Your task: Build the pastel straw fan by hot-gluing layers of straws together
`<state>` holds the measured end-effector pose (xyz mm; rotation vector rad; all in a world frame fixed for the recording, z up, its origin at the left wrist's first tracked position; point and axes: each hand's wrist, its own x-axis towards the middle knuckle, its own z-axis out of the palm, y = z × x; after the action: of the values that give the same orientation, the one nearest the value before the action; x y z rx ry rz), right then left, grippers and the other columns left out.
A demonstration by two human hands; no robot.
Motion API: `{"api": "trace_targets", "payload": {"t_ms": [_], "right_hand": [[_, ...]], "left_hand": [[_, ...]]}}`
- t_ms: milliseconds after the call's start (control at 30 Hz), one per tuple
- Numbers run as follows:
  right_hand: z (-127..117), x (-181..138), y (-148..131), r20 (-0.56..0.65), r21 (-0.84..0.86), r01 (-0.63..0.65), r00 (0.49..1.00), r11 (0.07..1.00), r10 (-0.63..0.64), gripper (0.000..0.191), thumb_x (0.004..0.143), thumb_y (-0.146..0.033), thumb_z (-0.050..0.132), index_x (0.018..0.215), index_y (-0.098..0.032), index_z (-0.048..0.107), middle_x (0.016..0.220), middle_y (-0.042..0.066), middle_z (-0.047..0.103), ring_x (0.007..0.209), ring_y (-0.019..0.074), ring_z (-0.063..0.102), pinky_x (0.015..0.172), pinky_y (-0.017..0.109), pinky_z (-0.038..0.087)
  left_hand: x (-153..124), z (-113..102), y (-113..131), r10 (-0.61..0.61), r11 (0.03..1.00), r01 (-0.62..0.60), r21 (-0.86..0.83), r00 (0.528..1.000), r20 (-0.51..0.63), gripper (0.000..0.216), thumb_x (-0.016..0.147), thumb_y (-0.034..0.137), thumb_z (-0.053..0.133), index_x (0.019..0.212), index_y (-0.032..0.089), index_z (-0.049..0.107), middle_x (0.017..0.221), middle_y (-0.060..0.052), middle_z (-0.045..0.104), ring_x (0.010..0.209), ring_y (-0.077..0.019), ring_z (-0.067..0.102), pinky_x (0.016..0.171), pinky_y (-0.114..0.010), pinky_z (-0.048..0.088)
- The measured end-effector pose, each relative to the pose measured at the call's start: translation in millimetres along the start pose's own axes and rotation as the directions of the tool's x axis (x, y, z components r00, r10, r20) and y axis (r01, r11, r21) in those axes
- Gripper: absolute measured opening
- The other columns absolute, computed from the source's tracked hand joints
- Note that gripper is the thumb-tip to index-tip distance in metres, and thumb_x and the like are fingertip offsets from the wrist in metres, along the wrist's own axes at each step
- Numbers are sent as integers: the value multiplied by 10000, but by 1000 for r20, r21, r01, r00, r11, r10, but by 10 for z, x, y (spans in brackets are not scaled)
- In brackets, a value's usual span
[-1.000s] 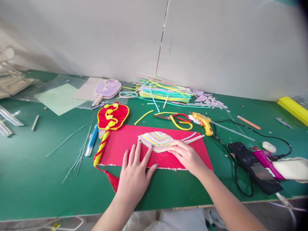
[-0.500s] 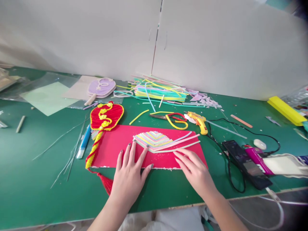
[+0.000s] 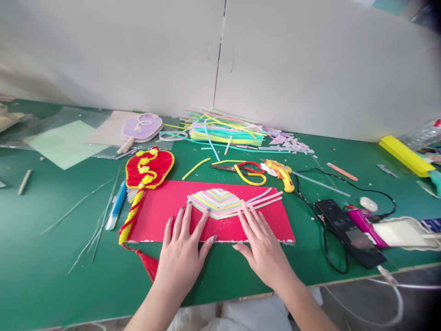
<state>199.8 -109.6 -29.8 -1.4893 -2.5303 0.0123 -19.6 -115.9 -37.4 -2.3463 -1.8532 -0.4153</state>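
A red board [image 3: 161, 209] lies on the green table [image 3: 51, 262] in front of me. On it sits a fan-shaped pattern of pastel strips [image 3: 217, 200], with long pastel strips [image 3: 265, 198] trailing off to the right. My left hand [image 3: 184, 250] lies flat on the board's near edge, fingers spread, fingertips at the pattern's left side. My right hand [image 3: 263, 243] also lies flat with its fingers stretched out, fingertips touching the long strips at the pattern's lower right. Neither hand holds anything.
A red and yellow fan ornament [image 3: 148, 169] with a tassel lies left of the board, beside a blue pen [image 3: 115, 211]. Behind are a heap of coloured strips [image 3: 223, 131], scissors [image 3: 248, 171], a yellow glue gun [image 3: 280, 174]. A phone [image 3: 346, 230] and cables lie right.
My right hand pulled back off the pattern toward me, then moved forward again so its fingertips rest on the long strips. My left hand stayed flat. The camera shifted slightly right.
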Motion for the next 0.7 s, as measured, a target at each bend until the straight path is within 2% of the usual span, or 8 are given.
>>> {"api": "trace_targets", "payload": {"t_ms": [233, 567, 700], "right_hand": [[-1, 12, -9, 61, -50, -45, 997, 998, 48, 707, 960, -518, 315, 1524, -172, 66, 1575, 100, 118, 1459, 268, 99, 1142, 551, 255], [-11, 98, -11, 75, -40, -46, 996, 998, 49, 682, 972, -499, 295, 1523, -180, 53, 1572, 82, 115, 1456, 243, 136, 1145, 524, 263], [-11, 111, -1, 76, -11, -43, 996, 999, 44, 659, 967, -497, 322, 1522, -229, 89, 1572, 76, 124, 1452, 260, 146, 1132, 540, 279]], "left_hand": [[-7, 7, -6, -6, 1000, 6, -14, 1000, -1, 531, 917, 422, 462, 1416, 242, 437, 1481, -188, 380, 1328, -382, 396, 1043, -563, 349], [-2, -11, -14, -3, 1000, 3, -14, 1000, -7, 523, 916, 414, 468, 1409, 241, 446, 1480, -186, 384, 1326, -378, 401, 1038, -563, 359], [1, -18, -8, -2, 1000, 2, -4, 1000, 5, 524, 918, 418, 463, 1408, 232, 449, 1479, -202, 378, 1324, -381, 404, 1039, -562, 359]]}}
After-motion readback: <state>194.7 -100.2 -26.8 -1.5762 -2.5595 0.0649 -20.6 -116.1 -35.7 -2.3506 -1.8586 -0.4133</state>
